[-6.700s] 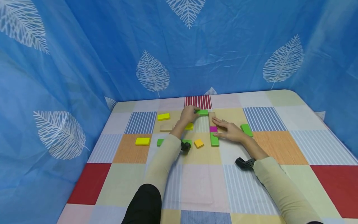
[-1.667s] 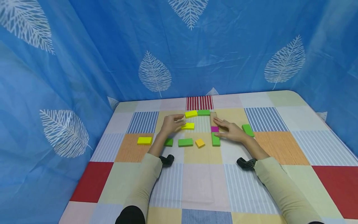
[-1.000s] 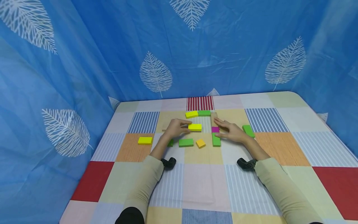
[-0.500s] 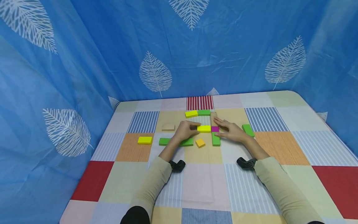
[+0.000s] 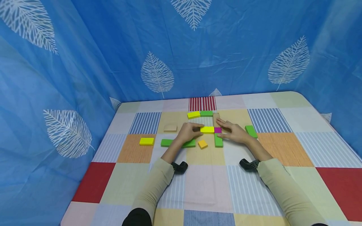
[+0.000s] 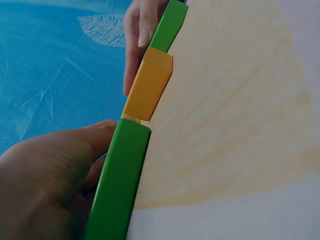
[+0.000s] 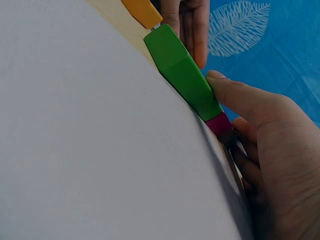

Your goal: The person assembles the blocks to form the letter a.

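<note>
My left hand (image 5: 187, 132) pinches the left end of a yellow block (image 5: 207, 130) lying flat on the table. The block's right end meets a magenta block (image 5: 217, 130). That magenta piece sits in a column, between a plain wooden block (image 5: 216, 115) behind and a green block (image 5: 218, 141) in front. My right hand (image 5: 234, 133) rests along the column's right side with fingers extended, the fingertips on the wooden block and the thumb at the green one. In the right wrist view the thumb lies against the green block (image 7: 185, 75), beside the magenta block (image 7: 219, 124).
A yellow block (image 5: 193, 115) and a green block (image 5: 206, 113) form a row behind. An orange block (image 5: 202, 144) lies in front. Left are a wooden block (image 5: 170, 128), a yellow block (image 5: 146, 141) and green blocks (image 5: 189, 143); another green block (image 5: 251, 131) lies right.
My left hand has taken the yellow block and slid it right, up to the magenta block. Earlier, another yellow block joined the back row. My right hand has stayed in place.
</note>
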Demonstrator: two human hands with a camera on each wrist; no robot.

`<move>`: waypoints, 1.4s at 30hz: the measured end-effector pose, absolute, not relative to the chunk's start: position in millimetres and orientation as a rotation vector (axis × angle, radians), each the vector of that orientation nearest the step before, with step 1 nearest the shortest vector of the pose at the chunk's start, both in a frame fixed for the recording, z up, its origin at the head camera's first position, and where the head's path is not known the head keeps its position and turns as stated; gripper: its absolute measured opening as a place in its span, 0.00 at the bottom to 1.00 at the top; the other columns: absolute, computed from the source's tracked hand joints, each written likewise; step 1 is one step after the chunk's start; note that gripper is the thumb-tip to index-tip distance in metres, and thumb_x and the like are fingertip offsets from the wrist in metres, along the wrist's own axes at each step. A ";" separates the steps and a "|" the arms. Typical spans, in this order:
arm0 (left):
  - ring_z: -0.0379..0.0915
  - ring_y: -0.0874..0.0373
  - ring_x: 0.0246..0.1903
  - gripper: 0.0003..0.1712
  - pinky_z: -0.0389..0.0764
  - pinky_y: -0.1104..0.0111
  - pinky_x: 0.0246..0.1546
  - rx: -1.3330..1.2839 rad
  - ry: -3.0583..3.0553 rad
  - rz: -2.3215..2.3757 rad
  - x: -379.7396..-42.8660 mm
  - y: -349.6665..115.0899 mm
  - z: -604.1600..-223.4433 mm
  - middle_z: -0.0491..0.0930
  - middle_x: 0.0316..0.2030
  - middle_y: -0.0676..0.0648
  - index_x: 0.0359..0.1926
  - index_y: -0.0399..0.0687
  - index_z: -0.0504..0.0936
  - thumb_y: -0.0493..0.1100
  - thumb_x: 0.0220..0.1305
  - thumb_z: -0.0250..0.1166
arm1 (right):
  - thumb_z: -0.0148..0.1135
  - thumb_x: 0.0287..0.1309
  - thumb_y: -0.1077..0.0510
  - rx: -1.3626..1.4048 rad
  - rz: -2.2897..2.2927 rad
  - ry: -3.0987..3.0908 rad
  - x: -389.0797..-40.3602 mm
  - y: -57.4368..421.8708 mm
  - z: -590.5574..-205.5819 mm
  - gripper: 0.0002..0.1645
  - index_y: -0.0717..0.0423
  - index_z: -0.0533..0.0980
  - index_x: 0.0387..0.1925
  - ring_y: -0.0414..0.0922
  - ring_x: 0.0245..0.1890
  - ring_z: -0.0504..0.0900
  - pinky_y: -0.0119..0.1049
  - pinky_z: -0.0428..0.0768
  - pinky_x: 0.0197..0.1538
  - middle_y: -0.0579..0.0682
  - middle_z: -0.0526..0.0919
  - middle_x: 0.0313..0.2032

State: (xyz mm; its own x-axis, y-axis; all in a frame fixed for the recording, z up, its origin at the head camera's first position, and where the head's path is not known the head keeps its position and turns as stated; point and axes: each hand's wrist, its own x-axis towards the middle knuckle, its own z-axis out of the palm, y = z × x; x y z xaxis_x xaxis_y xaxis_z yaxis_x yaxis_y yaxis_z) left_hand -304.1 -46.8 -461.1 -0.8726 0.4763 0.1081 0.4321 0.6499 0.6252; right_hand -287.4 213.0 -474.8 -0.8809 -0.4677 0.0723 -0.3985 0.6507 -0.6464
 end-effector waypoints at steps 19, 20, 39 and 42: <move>0.70 0.54 0.55 0.24 0.72 0.62 0.54 0.773 2.789 1.381 -300.0 -94.8 -448.4 0.77 0.52 0.47 0.54 0.44 0.78 0.42 0.55 0.68 | 0.62 0.53 0.40 -0.747 -1.062 2.765 -287.7 213.3 -473.7 0.46 0.48 0.56 0.69 0.64 0.67 0.47 0.58 0.48 0.65 0.48 0.52 0.69; 0.70 0.54 0.55 0.24 0.73 0.62 0.53 0.767 2.774 1.431 -300.3 -101.6 -448.5 0.78 0.51 0.47 0.54 0.43 0.78 0.40 0.55 0.68 | 0.62 0.53 0.39 -0.746 -1.063 2.765 -287.6 213.3 -473.7 0.46 0.48 0.56 0.69 0.63 0.67 0.47 0.58 0.48 0.65 0.48 0.52 0.69; 0.67 0.51 0.57 0.26 0.68 0.60 0.57 0.486 2.749 1.376 -305.1 -181.0 -455.9 0.75 0.55 0.44 0.58 0.43 0.74 0.40 0.57 0.66 | 0.62 0.52 0.38 -0.708 -1.070 2.756 -286.6 213.2 -475.2 0.47 0.46 0.56 0.69 0.63 0.67 0.47 0.59 0.48 0.65 0.47 0.52 0.69; 0.65 0.51 0.59 0.25 0.67 0.60 0.58 0.466 2.769 1.314 -305.3 -181.0 -456.2 0.74 0.56 0.45 0.57 0.45 0.76 0.41 0.57 0.66 | 0.62 0.52 0.38 -0.708 -1.064 2.758 -287.6 213.5 -475.6 0.47 0.46 0.56 0.69 0.62 0.67 0.47 0.58 0.48 0.65 0.47 0.52 0.69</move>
